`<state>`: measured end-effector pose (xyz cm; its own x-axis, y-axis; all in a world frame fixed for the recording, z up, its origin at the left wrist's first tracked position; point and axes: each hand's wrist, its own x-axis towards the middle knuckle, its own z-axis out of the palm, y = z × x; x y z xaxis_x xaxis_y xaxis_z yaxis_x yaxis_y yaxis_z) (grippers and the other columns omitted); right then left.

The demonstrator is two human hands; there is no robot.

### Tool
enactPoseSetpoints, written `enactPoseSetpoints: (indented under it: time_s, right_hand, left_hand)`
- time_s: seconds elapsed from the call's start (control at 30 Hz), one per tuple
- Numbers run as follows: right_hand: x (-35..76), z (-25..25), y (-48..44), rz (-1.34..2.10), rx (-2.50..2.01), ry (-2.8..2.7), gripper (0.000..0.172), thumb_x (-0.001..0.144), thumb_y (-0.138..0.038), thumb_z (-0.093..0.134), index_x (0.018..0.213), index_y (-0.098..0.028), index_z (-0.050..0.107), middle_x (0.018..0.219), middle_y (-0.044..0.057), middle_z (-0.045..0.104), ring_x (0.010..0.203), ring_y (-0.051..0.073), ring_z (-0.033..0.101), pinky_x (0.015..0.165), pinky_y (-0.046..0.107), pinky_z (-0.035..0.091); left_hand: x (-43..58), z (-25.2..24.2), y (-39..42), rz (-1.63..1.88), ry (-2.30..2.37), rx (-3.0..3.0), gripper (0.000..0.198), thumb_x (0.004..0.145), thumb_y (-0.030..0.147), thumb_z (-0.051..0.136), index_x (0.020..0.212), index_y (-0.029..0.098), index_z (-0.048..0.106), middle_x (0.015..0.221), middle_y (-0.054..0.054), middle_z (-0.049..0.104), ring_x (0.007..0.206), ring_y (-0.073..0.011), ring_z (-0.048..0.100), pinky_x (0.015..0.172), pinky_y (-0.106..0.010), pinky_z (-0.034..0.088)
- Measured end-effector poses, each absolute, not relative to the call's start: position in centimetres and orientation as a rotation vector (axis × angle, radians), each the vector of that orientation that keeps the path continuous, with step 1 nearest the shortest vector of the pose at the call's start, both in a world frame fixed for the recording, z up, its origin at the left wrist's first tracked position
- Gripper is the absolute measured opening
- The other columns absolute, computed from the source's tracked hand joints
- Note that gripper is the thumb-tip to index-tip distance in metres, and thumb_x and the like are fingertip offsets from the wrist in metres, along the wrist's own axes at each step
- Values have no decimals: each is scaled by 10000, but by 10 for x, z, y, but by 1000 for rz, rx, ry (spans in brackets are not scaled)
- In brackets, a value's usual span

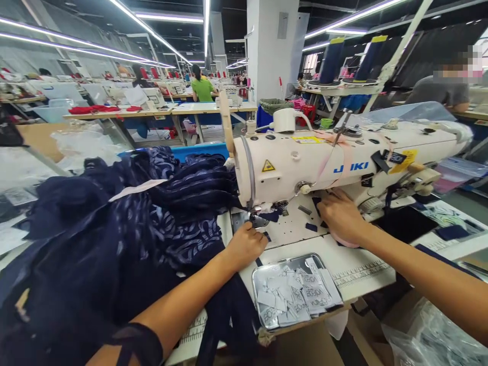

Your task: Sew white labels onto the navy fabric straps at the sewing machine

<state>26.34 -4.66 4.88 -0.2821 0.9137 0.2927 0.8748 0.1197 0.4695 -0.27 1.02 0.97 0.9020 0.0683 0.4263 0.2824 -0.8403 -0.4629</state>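
Fabric [95,234]: lay left of the machine [282,168]
Tray [285,265]: sat before the machine
Labels [285,297]: lay in the tray

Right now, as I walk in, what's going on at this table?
Two bare arms extend toward a sewing machine. The left hand, fingers curled, is close to the needle area; the right hand is low down, below the machine's long body. I can't tell what, if anything, either one grips. Dark blue cloth is heaped on the left, and a metal tray of printed white labels sits in front.
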Motion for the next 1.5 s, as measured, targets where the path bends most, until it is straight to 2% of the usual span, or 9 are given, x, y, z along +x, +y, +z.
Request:
enactPoseSetpoints:
  time_s: [0.1,0.2,0.4,0.6,0.77,1.0,1.27,1.4,1.5]
  right_hand:
    - [237,55,-52,1149,1954,2299,214,760,-69,430,632,-128,590,626,95,582,666,211,493,833,388,298]
    - [197,47,-54,1132,1828,2564,220,760,-65,439,614,-150,579,620,73,572,662,200,487,862,378,294]
    - [147,16,-38,441,1789,2827,199,780,-73,448,657,-154,583,722,61,585,697,181,515,673,309,344]
    - [151,3,-19,-296,2074,2954,187,804,-119,427,650,-175,518,758,28,560,712,152,524,674,284,383]
    - [149,-6,-14,-574,2156,3053,206,776,-140,429,580,-194,465,712,17,550,684,153,526,652,290,393]
    - [148,-7,-14,-646,2215,3022,200,766,-154,420,575,-200,454,723,16,560,647,147,523,618,285,376]
    - [147,-6,-18,-540,2206,3002,204,786,-160,416,589,-198,453,716,15,549,676,153,529,651,299,392]
    - [146,-5,-19,-476,2186,3004,199,793,-161,426,609,-195,492,724,21,565,708,166,538,672,315,410]
    - [150,-5,-20,-558,2139,3076,201,804,-174,438,647,-197,560,745,21,595,734,164,556,688,313,433]
  left_hand:
    - [-3,8,9,-463,-277,-2521,225,798,25,391,636,123,513,518,-16,540,490,-134,507,586,-290,311]
    - [-5,7,7,-394,-290,-2530,213,815,53,402,652,115,524,540,-26,556,507,-140,521,592,-299,315]
    - [-21,9,-1,-316,-357,-2532,222,819,69,415,625,124,506,546,-32,564,509,-149,527,575,-304,315]
    - [-29,8,-4,-444,-412,-2459,240,837,55,383,641,131,498,525,-11,542,485,-134,513,552,-290,313]
    - [-25,8,-3,-561,-430,-2397,229,858,64,365,700,115,523,523,-5,533,482,-131,504,543,-287,315]
    - [-20,5,-1,-564,-372,-2425,244,839,44,342,721,94,550,519,-17,538,468,-134,498,558,-292,336]
    - [-21,3,-2,-416,-396,-2506,203,834,64,376,791,71,575,538,-31,555,495,-145,526,565,-300,346]
    - [-20,4,-2,-362,-417,-2539,200,834,66,385,754,84,567,544,-34,556,506,-151,534,569,-306,344]
    - [-20,5,-2,-346,-432,-2558,199,831,63,389,741,90,564,549,-37,562,513,-154,538,573,-307,343]
